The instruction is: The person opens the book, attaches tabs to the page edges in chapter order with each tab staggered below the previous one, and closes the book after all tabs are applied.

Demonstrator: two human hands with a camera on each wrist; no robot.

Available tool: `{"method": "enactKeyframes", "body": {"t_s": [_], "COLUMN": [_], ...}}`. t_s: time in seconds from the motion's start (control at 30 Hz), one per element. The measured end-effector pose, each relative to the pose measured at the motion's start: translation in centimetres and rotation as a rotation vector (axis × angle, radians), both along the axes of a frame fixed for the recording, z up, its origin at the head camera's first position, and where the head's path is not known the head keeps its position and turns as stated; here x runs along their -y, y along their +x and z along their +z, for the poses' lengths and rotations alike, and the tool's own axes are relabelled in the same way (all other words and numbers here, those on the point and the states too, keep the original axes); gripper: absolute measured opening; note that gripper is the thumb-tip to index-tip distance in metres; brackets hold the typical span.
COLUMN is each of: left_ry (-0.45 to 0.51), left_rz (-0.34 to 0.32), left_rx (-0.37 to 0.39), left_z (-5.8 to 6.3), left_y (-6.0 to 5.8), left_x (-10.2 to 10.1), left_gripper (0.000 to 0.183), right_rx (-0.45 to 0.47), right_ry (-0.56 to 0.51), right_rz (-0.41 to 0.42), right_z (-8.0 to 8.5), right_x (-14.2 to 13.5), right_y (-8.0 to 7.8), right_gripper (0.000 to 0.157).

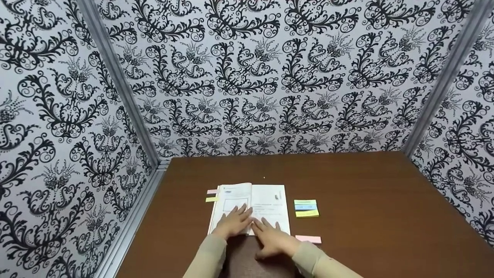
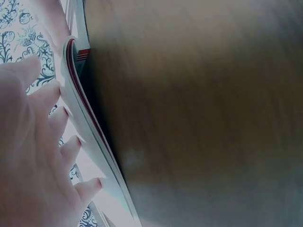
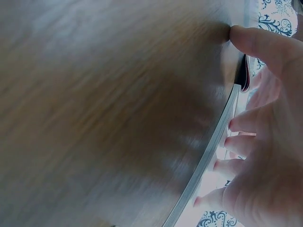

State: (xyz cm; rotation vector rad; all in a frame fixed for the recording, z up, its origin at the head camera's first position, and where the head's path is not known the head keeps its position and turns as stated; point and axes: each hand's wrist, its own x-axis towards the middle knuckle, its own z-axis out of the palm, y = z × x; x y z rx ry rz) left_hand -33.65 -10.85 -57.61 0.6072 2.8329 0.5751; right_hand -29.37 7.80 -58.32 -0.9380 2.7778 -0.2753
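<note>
While lying open as one book (image 1: 267, 195) on the brown table (image 1: 366, 200), bearing a pink tab (image 1: 212, 191) and a yellow tab (image 1: 212, 199) at left. Resting the left hand (image 1: 235, 221) on the left page (image 1: 236, 192), fingers straight; touching the right page (image 1: 270, 191) with the right hand (image 1: 274, 238), fingers likewise extended. Including, at right, green, blue and yellow pads (image 1: 306, 207), plus one pink pad (image 1: 308, 239).

I see a brown table (image 1: 362, 200) w/ a pink sticky pad (image 1: 308, 239) just R of the right hand (image 1: 273, 241); fwd of that, also R, a green/blue/yellow pad group (image 1: 305, 207). B&W patterned walls (image 1: 254, 88) stand ahead + either side. Grey metal posts (image 1: 118, 77) at corners; metal rail (image 1: 131, 227) well L of the left hand (image 1: 234, 222).
</note>
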Motion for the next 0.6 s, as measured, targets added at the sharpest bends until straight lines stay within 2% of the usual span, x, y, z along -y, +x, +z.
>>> {"method": "enactKeyframes", "body": {"t_s": [0.2,0.37,0.43,0.6], "left_ry": [-0.033,-0.049,-0.065,-0.160], "left_rz": [-0.016,0.022,0.050,0.118], "left_rx": [0.034,0.022,0.000,-0.109], "left_z": [0.02,-0.08,-0.07,-0.64], "left_y": [0.50,0.58,0.45,-0.06], "left_x": [0.11,-0.18,-0.31,-0.29], "left_gripper": [0.062,0.066,0.065,0.054], "right_rx": [0.013,0.034,0.027,0.005], "right_ry": [-0.002,0.001,0.002,-0.002], "right_rz": [0.001,0.002,0.001,0.000], "right_z": [0.02,0.17,0.24,0.17], "right_x": [0.03,0.03,0.02,0.13], "right_y": [0.01,0.06,0.07,0.10], "right_gripper": [0.098,0.098,0.098,0.098]}}
